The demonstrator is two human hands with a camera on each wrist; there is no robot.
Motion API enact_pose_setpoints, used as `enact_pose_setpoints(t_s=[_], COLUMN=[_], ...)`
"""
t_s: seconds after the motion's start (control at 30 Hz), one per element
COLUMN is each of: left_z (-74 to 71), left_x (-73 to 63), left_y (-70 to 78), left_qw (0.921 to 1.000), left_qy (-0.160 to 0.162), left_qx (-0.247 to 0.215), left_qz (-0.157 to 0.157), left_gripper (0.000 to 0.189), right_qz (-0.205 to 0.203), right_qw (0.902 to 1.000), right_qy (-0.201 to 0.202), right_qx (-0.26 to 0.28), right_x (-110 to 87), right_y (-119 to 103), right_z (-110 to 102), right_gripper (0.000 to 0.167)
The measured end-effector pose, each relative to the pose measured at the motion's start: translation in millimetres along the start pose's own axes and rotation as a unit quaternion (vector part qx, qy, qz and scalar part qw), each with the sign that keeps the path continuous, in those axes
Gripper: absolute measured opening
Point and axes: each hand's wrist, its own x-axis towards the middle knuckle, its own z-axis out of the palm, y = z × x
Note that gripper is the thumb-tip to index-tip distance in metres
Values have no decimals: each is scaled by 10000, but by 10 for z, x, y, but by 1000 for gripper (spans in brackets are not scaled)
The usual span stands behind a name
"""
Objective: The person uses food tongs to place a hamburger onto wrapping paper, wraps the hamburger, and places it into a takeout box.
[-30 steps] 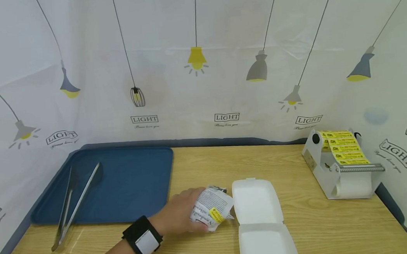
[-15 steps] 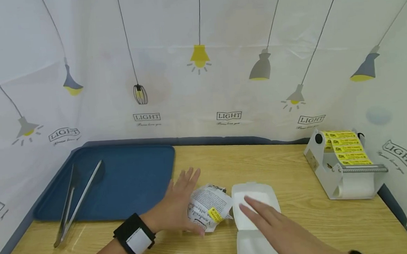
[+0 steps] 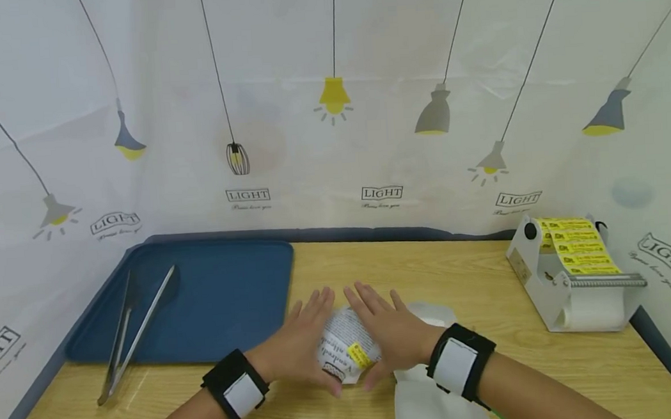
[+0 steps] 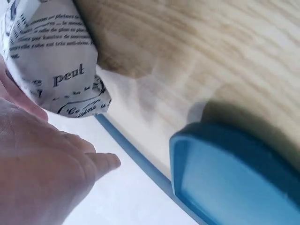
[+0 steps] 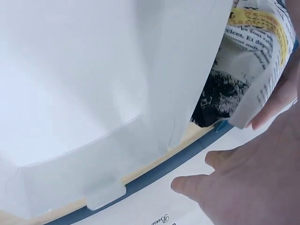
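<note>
A packet wrapped in white newsprint-style paper (image 3: 343,342), with a yellow sticker on top, sits on the wooden table between both hands. My left hand (image 3: 299,347) flanks its left side, fingers straight and thumb spread toward me. On the other side, my right hand (image 3: 399,335) mirrors it, fingers straight along the paper. Folded paper corners of the packet (image 4: 58,61) show in the left wrist view. A white hinged takeaway box (image 5: 70,93) lies unfolded just right of the packet, partly hidden under my right hand and wrist in the head view.
A blue tray (image 3: 231,293) lies at the back left, with metal tongs (image 3: 127,337) resting across its front edge. At the back right stands a label dispenser (image 3: 576,278) carrying a roll of yellow stickers. A lamp-print curtain (image 3: 283,110) hangs behind the table.
My left hand has loosened from gripping the packet and straightened its fingers beside it. My right hand has come in from the lower right, across the box, to the packet's right side.
</note>
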Motion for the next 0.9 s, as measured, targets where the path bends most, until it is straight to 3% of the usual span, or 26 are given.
enact_pose_setpoints(t_s=[0.17, 0.33, 0.47, 0.6, 0.9], left_z=[96, 167, 207, 216, 104], left_x=[23, 28, 23, 29, 56], left_y=[-26, -34, -36, -27, 9], left_qw=[9998, 9990, 9980, 9985, 9989], left_qy=[-195, -128, 12, 110, -21], left_qx=[10, -407, -599, -495, -404], left_qz=[19, -134, -194, -190, -243], left_gripper=[145, 139, 130, 118, 108], right_qz=[306, 547, 475, 342, 71], right_qw=[9993, 9982, 9982, 9975, 9976], right_qy=[-224, -195, -41, 131, 265], right_qx=[-34, -156, -374, -601, -638], right_x=[82, 114, 134, 148, 130], right_y=[-74, -114, -112, -89, -45], right_z=[125, 201, 247, 287, 211], right_gripper=[138, 124, 111, 104, 101])
